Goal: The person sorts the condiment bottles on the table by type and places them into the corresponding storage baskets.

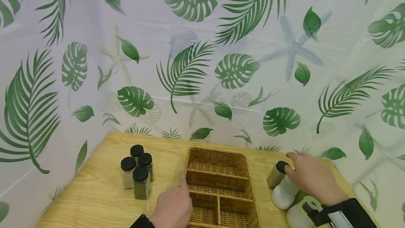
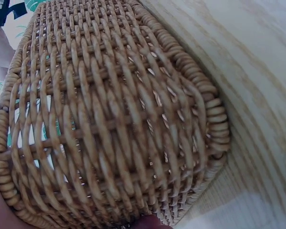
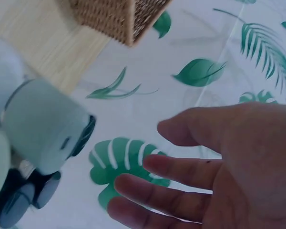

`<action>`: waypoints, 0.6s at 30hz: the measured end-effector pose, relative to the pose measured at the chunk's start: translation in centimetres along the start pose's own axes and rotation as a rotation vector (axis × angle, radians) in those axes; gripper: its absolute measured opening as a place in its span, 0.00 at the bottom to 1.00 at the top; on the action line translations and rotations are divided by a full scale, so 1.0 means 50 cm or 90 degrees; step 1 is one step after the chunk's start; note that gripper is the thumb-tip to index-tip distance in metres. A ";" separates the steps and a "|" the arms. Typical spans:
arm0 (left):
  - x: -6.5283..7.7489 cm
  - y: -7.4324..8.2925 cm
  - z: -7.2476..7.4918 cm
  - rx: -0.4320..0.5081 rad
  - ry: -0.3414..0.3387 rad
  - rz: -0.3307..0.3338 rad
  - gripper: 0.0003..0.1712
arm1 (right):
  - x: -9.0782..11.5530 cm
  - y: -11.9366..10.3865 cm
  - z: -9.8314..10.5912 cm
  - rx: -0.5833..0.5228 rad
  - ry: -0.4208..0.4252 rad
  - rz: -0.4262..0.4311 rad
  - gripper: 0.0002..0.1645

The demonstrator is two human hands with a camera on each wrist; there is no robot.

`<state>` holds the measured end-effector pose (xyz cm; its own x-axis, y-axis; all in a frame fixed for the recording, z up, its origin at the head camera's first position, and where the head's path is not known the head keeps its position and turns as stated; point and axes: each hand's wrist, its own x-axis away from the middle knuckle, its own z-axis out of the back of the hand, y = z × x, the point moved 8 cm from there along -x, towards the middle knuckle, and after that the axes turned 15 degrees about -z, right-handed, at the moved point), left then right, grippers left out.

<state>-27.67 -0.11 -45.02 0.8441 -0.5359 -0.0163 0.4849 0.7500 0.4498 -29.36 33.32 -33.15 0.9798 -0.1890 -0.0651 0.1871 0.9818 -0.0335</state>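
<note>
A wicker basket [image 1: 221, 178] with several compartments stands in the middle of the wooden table. At its left rim my left hand [image 1: 174, 205] holds on, index finger stretched along the edge and the other fingers mostly hidden. The left wrist view shows the woven outer wall [image 2: 105, 119] close up, a fingertip [image 2: 150, 222] against it at the bottom. My right hand [image 1: 316, 177] hovers by a dark-lidded jar [image 1: 275, 179] and a white bottle [image 1: 283, 195] at the right. In the right wrist view its fingers [image 3: 167, 193] are spread, nothing between them, beside a pale cylindrical container [image 3: 45, 124].
Several black-lidded spice jars [image 1: 141, 185] are grouped left of the basket on the table [image 1: 85, 182]. Nearest the right wrist stands a larger pale container [image 1: 297, 215]. A leaf-patterned curtain [image 1: 196, 122] borders the table at the back and sides.
</note>
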 end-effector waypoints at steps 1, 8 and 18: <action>0.000 0.000 0.000 0.001 -0.001 0.002 0.38 | -0.003 0.006 0.000 0.006 -0.001 -0.001 0.27; 0.000 -0.007 0.005 -0.002 0.004 0.007 0.38 | -0.016 0.023 -0.033 0.014 -0.054 -0.007 0.24; -0.002 -0.006 -0.001 0.012 0.012 -0.013 0.38 | -0.011 0.017 -0.069 0.016 -0.099 -0.012 0.22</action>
<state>-27.88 -0.27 -45.19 0.8381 -0.5439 -0.0427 0.4983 0.7312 0.4659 -29.98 34.19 -36.59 0.9749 -0.2034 0.0908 0.2050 0.9787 -0.0083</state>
